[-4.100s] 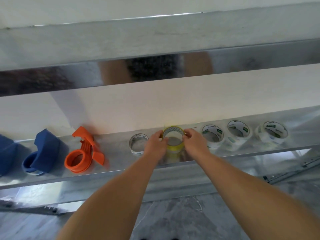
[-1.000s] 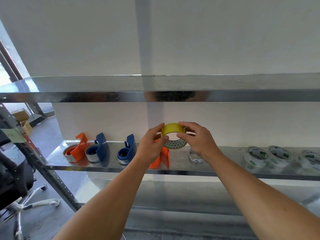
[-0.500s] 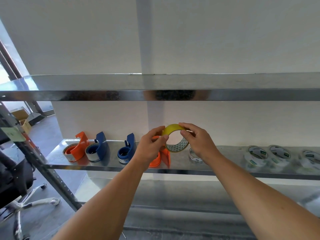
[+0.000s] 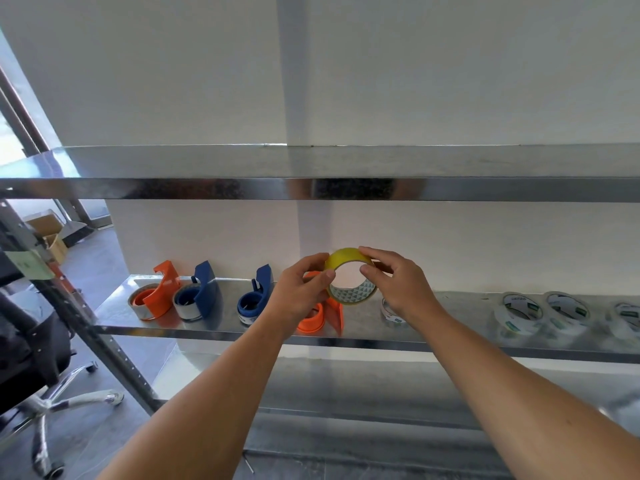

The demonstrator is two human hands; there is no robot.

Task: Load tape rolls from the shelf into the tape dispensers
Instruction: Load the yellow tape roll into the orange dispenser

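A yellow tape roll (image 4: 349, 292) hangs in the air above the metal shelf (image 4: 221, 329), pinched from both sides. My left hand (image 4: 300, 295) grips its left rim and my right hand (image 4: 398, 284) its top right. Directly below, partly hidden by my left hand, an orange dispenser (image 4: 320, 318) lies on the shelf with no tape seen in it. Further left stand a blue dispenser (image 4: 254, 299), another blue dispenser (image 4: 199, 296) and an orange dispenser (image 4: 156, 294), the last two with tape in them. A clear tape roll (image 4: 391, 311) lies under my right wrist.
Three clear tape rolls (image 4: 519, 311) sit at the shelf's right end. An upper shelf (image 4: 311, 188) runs just above my hands. An office chair (image 4: 41, 375) and the rack's upright post (image 4: 86, 327) are at the left. A lower shelf lies beneath.
Four seconds ago both hands took the yellow roll off the shelf; they have carried it left, over the orange dispenser. In the last second the roll tilted and rose slightly.
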